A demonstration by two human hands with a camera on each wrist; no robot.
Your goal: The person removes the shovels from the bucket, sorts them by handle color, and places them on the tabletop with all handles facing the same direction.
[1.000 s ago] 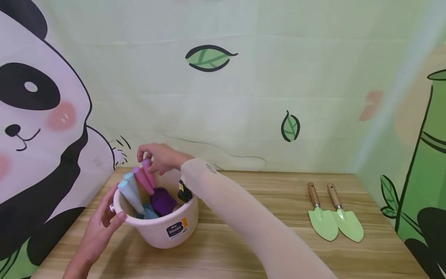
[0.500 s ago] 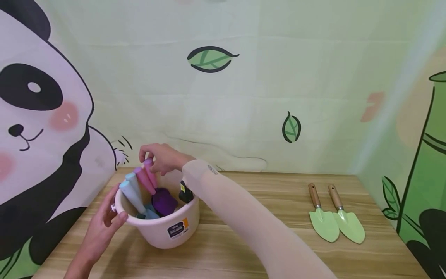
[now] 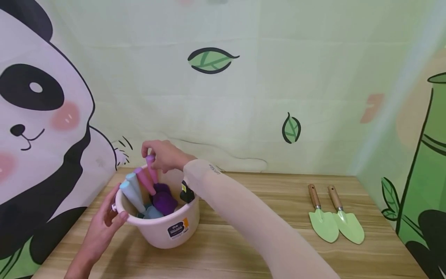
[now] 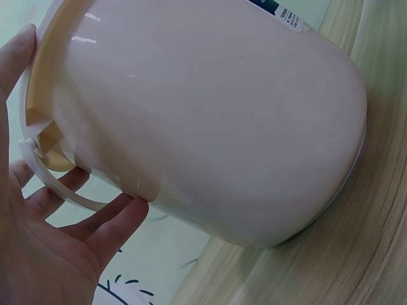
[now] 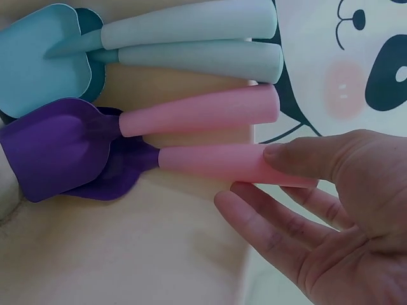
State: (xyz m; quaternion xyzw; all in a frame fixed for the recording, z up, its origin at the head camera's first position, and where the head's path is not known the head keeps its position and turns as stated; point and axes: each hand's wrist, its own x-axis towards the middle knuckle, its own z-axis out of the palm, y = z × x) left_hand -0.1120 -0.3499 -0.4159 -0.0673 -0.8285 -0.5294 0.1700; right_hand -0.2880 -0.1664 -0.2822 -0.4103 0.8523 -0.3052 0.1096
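Note:
A pale pink plastic bucket (image 3: 163, 234) stands on the table at the left, with several small toy shovels inside. My left hand (image 3: 101, 228) holds its left side, thumb at the rim and fingers on the outer wall near the bucket's handle (image 4: 60, 184). At the back of the bucket, my right hand (image 3: 167, 155) pinches the pink handle of one purple-bladed shovel (image 5: 210, 164) near its end. A second purple shovel (image 5: 63, 149) leans beside it, partly over its blade. Two blue shovels (image 5: 191, 25) lean at the bucket's left side.
Two light green trowels (image 3: 324, 224) with wooden handles lie side by side on the table (image 3: 251, 248) at the right. A black object (image 3: 187, 193) with a yellow mark sits inside the bucket's right rim. A printed panda backdrop (image 3: 244, 97) stands behind.
My right hand has risen slightly, drawing the rear purple shovel up so more of its blade shows above the other. My left hand stays at the bucket.

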